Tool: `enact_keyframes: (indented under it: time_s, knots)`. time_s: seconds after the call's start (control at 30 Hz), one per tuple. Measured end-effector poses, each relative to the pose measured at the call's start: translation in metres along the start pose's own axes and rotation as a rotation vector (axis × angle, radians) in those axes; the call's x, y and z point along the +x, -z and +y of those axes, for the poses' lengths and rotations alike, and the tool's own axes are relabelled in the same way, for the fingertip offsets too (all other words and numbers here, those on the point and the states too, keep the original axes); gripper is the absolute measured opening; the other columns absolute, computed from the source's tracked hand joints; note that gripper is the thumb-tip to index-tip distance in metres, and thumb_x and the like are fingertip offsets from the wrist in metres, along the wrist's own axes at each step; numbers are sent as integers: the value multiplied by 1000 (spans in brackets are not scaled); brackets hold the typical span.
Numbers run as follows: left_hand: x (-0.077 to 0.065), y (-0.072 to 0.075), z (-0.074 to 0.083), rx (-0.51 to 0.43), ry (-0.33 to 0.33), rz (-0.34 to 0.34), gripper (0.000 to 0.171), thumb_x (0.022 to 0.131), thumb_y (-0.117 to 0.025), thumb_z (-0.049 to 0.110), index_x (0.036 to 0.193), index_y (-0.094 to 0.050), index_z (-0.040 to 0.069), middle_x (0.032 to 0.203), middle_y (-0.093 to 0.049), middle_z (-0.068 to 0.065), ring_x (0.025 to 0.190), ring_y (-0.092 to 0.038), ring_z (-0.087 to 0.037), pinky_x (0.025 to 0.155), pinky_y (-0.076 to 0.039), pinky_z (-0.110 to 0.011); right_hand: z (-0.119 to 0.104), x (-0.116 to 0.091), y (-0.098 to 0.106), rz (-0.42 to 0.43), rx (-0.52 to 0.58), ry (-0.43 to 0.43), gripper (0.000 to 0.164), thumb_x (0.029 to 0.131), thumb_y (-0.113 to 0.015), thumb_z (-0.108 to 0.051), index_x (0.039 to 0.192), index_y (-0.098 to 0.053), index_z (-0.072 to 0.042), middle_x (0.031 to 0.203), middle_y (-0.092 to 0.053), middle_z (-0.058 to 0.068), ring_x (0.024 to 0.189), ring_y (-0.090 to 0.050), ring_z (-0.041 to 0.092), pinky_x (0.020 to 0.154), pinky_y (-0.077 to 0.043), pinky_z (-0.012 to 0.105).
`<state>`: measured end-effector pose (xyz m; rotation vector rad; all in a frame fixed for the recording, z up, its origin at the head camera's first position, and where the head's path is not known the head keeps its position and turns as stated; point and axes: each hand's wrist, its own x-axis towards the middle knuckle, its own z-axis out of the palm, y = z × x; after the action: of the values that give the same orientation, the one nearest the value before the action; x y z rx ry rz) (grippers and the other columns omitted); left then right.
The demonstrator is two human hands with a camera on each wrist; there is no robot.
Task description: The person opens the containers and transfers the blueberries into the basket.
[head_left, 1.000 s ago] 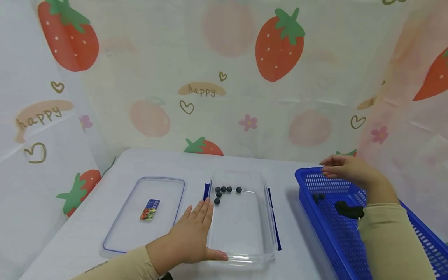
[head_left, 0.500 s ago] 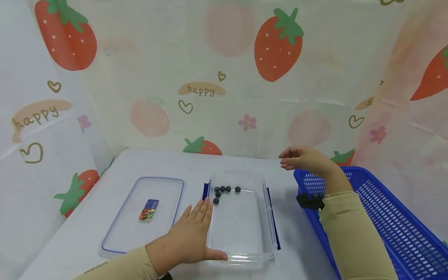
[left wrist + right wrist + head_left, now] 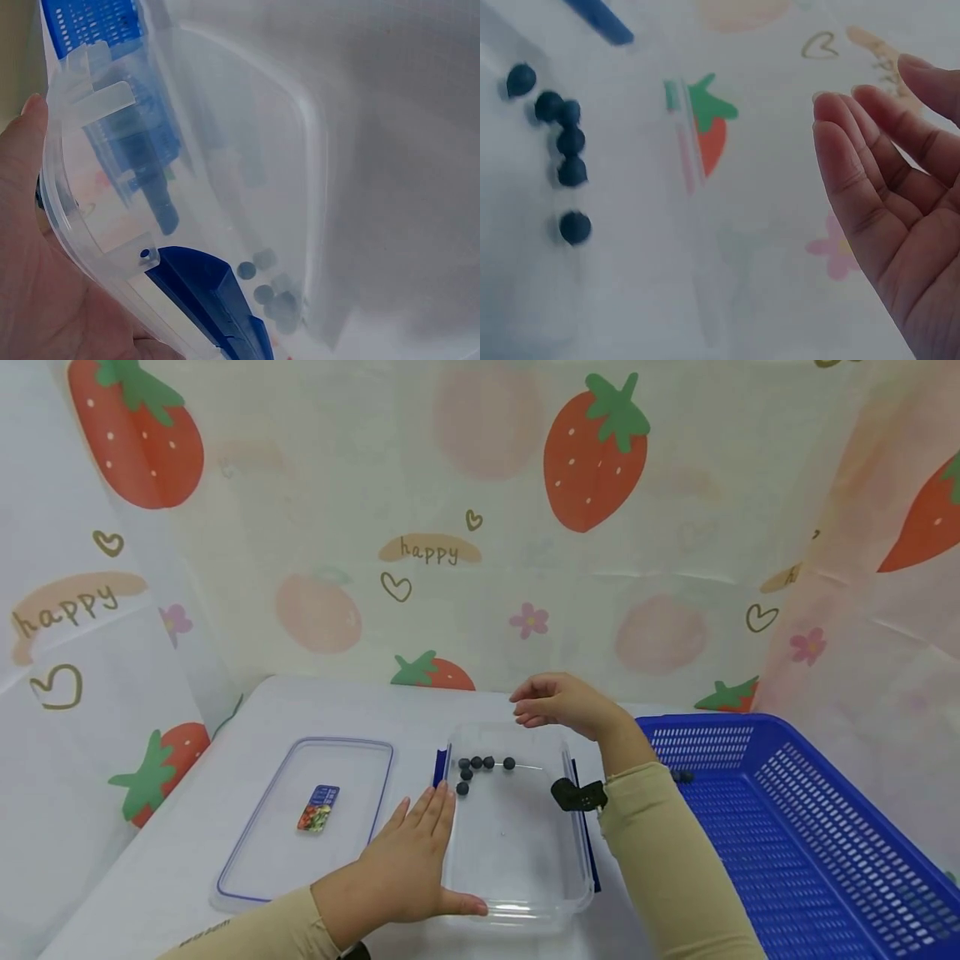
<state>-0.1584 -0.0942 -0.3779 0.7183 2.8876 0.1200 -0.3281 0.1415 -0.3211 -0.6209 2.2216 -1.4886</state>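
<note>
Six dark spheres (image 3: pixel 571 141) lie inside a transparent box (image 3: pixel 517 847)

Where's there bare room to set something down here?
In the clear container, the near half of the floor looks bare. So does the table between the lid and the patterned backdrop. It's crowded at the container's far left corner, where dark balls cluster; the left hand borders the left side, the right hand hangs over the far end.

Left hand (image 3: pixel 405 864) rests against the left side of the clear box (image 3: pixel 525 910). Six dark balls (image 3: pixel 477 763) lie inside, far left. Right hand (image 3: pixel 570 702) raised over its far end. Lid (image 3: pixel 300 853) to the left; blue basket (image 3: pixel 780 852) to the right.
</note>
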Motion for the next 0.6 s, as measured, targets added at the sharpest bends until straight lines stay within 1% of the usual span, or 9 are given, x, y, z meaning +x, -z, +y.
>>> enact_keyframes:
  time_s: [0.13, 0.27, 0.37, 0.47, 0.53, 0.6]
  knots:
    - [1, -2, -3, -3, -2, 9, 128, 58, -29, 92, 145, -12, -1, 151, -6, -17, 139, -8, -32, 108, -12, -53, 3, 13, -20, 2, 13, -5, 21, 88, -60, -10, 105, -59, 1, 106, -57, 23, 101, -57, 39, 83, -50, 35]
    - [3, -3, -5, -1, -6, 15, 128, 59, -29, 92, 145, -12, 0, 151, -6, -17, 139, -7, -32, 108, -12, -52, 5, 25, -40, 13, 36, -26, 19, 87, -61, -9, 103, -60, 1, 105, -60, 22, 100, -57, 39, 81, -51, 34]
    - [3, -4, -6, 4, -7, 18, 127, 59, -30, 91, 145, -12, 0, 151, -5, -17, 139, -7, -32, 108, -12, -52, 7, 34, -53, 0, 50, -34, 17, 87, -60, -5, 102, -60, 3, 102, -61, 21, 99, -58, 39, 80, -51, 34]
    - [4, -4, -6, 6, -11, 18, 127, 59, -29, 92, 145, -12, -1, 151, -6, -17, 139, -7, -32, 108, -12, -52, 12, 41, -65, -11, 53, -73, 18, 87, -59, -4, 103, -59, 5, 102, -60, 22, 91, -61, 32, 79, -51, 33]
    - [4, -4, -7, 8, -14, 15, 128, 59, -28, 92, 145, -12, 0, 151, -6, -17, 139, -7, -31, 108, -13, -52, 19, 44, -70, -13, 39, -106, 21, 87, -59, -4, 105, -58, 7, 99, -61, 21, 85, -62, 24, 78, -52, 31]
    - [3, -4, -7, 11, -18, 13, 129, 58, -24, 93, 145, -12, 0, 152, -6, -17, 139, -8, -31, 108, -13, -52, 26, 46, -74, -9, 23, -142, 23, 87, -59, -3, 106, -58, 9, 96, -62, 19, 80, -62, 19, 77, -52, 31]
